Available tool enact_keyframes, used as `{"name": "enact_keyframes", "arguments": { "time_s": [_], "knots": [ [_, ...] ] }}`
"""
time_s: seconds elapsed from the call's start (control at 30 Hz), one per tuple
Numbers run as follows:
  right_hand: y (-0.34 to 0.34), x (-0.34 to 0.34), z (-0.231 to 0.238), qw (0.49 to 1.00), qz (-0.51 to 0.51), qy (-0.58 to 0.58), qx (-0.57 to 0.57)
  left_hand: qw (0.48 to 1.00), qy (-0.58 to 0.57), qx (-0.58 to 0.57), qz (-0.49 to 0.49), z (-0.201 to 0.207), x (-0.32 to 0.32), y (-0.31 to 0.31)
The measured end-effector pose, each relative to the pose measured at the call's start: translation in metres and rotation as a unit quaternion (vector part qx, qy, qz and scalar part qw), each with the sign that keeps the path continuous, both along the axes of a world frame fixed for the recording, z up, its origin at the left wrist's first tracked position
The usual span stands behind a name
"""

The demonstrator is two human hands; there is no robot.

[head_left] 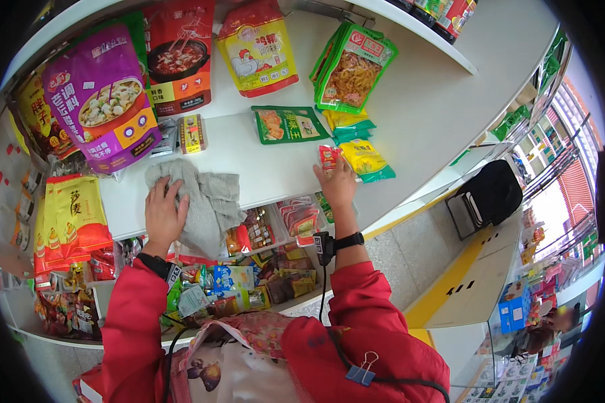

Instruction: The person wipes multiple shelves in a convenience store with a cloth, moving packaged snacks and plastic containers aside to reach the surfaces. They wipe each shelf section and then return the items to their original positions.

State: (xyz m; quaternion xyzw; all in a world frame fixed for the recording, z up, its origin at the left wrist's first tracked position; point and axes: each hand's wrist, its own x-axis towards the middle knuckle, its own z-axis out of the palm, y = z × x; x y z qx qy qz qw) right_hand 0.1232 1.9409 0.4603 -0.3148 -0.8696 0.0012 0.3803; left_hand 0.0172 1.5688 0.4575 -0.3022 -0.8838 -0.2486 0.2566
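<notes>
On the white shelf (249, 161), my left hand (166, 213) grips a crumpled grey cloth (205, 201). Its fingers curl over the cloth's left part, with the thumb apart. Folds of the cloth hang over the shelf's front edge. Farther right, my right hand (338, 183) has its fingers closed on a small red packet (328, 158). Right beside that hand lie yellow and green packets (364, 160). A flat dark green packet (289, 125) rests just beyond it. Past the cloth stand a small yellow-and-brown box (192, 133) and a grey packet (165, 138).
Large seasoning pouches stand at the back: purple (104, 101), red (180, 60) and yellow (257, 50). Green-edged packets (356, 70) form a stack. Yellow-and-red bags (74, 218) hang left. Below are bins of small packets (232, 279). A black chair (487, 198) stands at right.
</notes>
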Motion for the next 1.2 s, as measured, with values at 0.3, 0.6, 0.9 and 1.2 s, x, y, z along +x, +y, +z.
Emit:
{"name": "enact_keyframes", "arguments": {
  "time_s": [0.3, 0.6, 0.9, 1.2],
  "knots": [
    [0.038, 0.005, 0.011, 0.990, 0.047, -0.051, -0.120, 1.000, 0.003, 0.007, -0.002, -0.001, 0.000, 0.000],
    [0.027, 0.058, 0.059, 0.867, 0.237, 0.230, -0.372, 1.000, 0.004, 0.020, -0.002, -0.001, 0.000, 0.001],
    [-0.034, 0.079, 0.094, 0.383, 0.454, 0.418, -0.687, 1.000, 0.002, 0.019, 0.000, -0.001, 0.002, -0.001],
    [-0.074, 0.073, 0.101, 0.054, 0.643, 0.307, -0.699, 1.000, -0.002, 0.015, -0.003, -0.001, 0.001, -0.001]
  ]
}}
